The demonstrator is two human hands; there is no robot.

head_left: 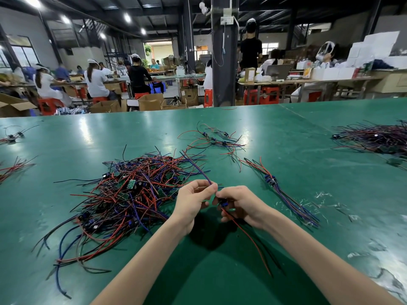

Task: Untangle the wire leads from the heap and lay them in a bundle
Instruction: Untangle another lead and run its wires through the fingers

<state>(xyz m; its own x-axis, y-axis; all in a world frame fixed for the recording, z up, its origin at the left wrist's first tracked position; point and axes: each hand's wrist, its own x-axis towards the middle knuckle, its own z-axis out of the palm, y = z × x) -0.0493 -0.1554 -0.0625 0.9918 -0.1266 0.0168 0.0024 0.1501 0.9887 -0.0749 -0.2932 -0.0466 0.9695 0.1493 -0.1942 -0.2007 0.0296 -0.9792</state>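
A tangled heap of red, black and purple wire leads with small green boards (132, 194) lies on the green table (88, 137), left of my hands. My left hand (193, 199) pinches the purple wires of one lead (196, 167), which run up and back toward the heap. My right hand (237, 205) grips the same lead's small blue part, and its red and black wires (253, 241) trail down toward me. A laid-out bundle of leads (284, 192) lies to the right of my hands.
A small loose group of leads (215, 139) lies farther back in the middle. A big pile of leads (378, 137) sits at the far right, and a few more (11, 168) at the left edge. Beyond the table's far edge stand cardboard boxes, stools and seated people.
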